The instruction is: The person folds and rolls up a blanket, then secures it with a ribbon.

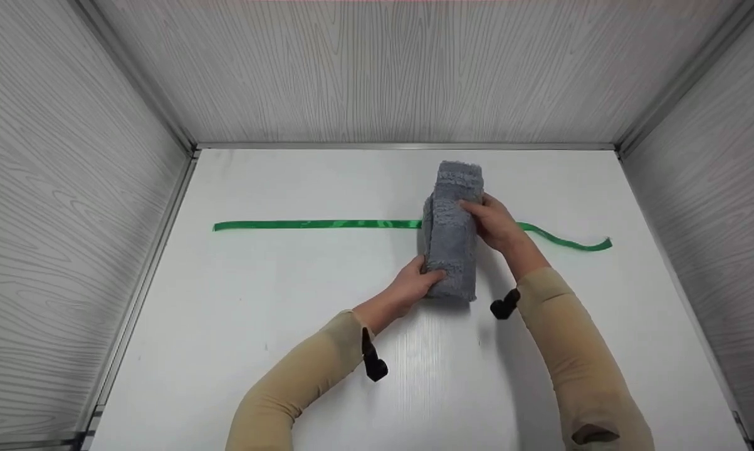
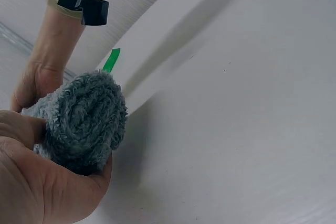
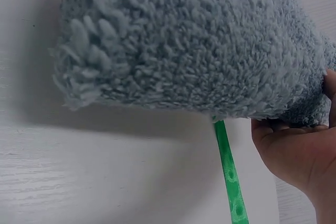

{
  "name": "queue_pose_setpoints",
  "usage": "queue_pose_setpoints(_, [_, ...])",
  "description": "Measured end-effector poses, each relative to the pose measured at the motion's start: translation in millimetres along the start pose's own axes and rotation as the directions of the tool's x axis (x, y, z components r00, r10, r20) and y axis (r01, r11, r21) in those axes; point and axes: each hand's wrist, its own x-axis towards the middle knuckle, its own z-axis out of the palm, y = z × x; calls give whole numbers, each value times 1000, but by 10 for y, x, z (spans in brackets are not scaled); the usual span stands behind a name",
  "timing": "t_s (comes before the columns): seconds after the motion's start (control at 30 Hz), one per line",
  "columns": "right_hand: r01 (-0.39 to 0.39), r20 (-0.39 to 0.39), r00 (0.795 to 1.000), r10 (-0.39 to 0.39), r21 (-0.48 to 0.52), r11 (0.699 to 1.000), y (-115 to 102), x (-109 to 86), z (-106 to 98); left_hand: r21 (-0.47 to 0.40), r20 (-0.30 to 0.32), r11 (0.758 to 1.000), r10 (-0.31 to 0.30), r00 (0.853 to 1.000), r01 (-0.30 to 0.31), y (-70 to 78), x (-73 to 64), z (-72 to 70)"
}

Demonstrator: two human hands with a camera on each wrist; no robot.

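Observation:
A rolled grey-blue fluffy towel (image 1: 455,232) is held between both hands over a green ribbon (image 1: 314,224). My left hand (image 1: 411,285) grips its near end, thumb on top, and the left wrist view shows the spiral end of the towel roll (image 2: 86,119) in that hand (image 2: 52,182). Toward the far end, on the right side, my right hand (image 1: 496,219) holds the towel with its thumb over the top. In the right wrist view the towel (image 3: 184,45) casts a shadow on the table, and the ribbon (image 3: 229,177) passes out from behind it. The ribbon's middle is hidden.
The white tabletop (image 1: 257,338) is bounded by a grey wood-grain back wall (image 1: 377,75) and side walls (image 1: 44,207). The ribbon stretches straight to the left and ends in a wavy tail (image 1: 577,244) at the right. A black wrist piece (image 1: 374,363) hangs at the left sleeve.

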Motion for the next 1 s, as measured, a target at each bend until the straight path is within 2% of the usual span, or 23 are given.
queue_pose_setpoints(0.13, [5,-59,998,-6,-17,1000,55,71,5,23,-33,999,25,999,-24,-21,67,-3])
queue_pose_setpoints(0.27, [15,-86,996,-21,-64,998,97,110,18,26,-45,999,20,999,-19,-27,111,4])
queue_pose_setpoints(0.4, [-5,-109,994,-8,-117,993,137,120,26,-1,-44,1000,2,999,-2,-31,146,20])
queue_pose_setpoints(0.57, [-70,-134,989,55,-107,992,207,92,34,-35,-49,999,-41,998,39,-49,181,20])
queue_pose_setpoints(0.7, [-61,-137,990,35,-186,981,262,50,26,-29,-57,997,-72,996,71,-54,194,-2])
queue_pose_setpoints(0.83, [-22,-137,990,-26,-338,941,320,35,15,97,-82,992,-67,994,75,-37,188,-46])
queue_pose_setpoints(0.93, [-6,-154,986,-65,-420,908,360,40,9,215,-92,973,-61,994,79,-19,175,-85])
queue_pose_setpoints(1.0, [0,-166,983,-84,-454,891,381,40,1,256,-84,964,-52,995,72,-6,167,-112])
